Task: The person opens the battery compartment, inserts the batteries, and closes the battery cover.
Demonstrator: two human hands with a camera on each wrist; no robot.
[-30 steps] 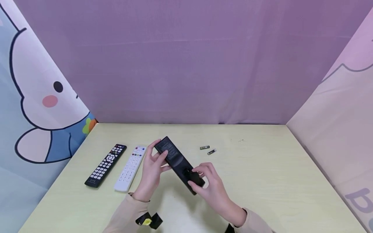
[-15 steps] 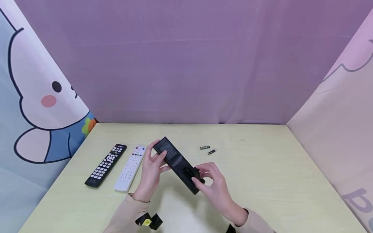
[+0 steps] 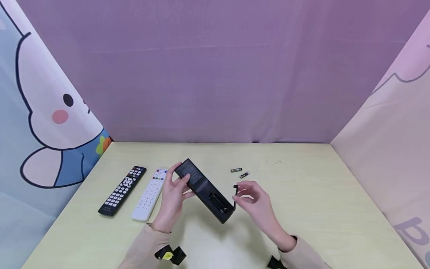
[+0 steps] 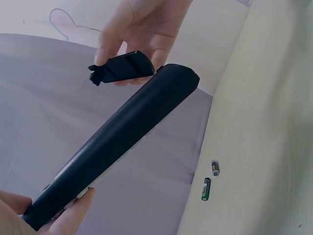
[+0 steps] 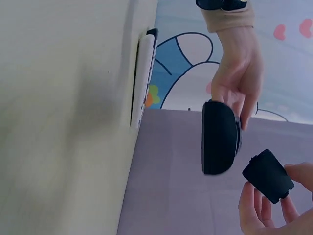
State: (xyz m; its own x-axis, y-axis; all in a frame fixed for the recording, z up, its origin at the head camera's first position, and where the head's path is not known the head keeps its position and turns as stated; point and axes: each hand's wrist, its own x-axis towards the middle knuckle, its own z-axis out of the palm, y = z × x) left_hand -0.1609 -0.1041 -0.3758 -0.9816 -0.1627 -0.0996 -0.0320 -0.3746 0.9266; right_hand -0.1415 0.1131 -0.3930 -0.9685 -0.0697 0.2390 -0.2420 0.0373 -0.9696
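Observation:
A black remote control (image 3: pixel 203 189) is held up over the table, back side facing up and its battery compartment (image 3: pixel 217 203) uncovered. My left hand (image 3: pixel 173 198) grips its upper end between thumb and fingers. In my right hand (image 3: pixel 256 201) the black battery cover (image 3: pixel 236 197) is pinched between thumb and fingertips, right by the remote's lower end. The left wrist view shows the inner face of this battery cover (image 4: pixel 124 67) and its small clip end. In the right wrist view the battery cover (image 5: pixel 268 176) appears beside the remote's end (image 5: pixel 218 138).
Two small batteries (image 3: pixel 236 170) lie on the table (image 3: pixel 319 209) behind my right hand. To the left rest a black remote (image 3: pixel 122 191) and a white remote (image 3: pixel 150 194), both buttons up. A purple curtain (image 3: pixel 215 74) stands along the table's back edge.
My right hand has lifted the battery cover off the remote and moved it to the right, exposing the compartment. My left hand keeps its grip, with the remote shifted slightly left.

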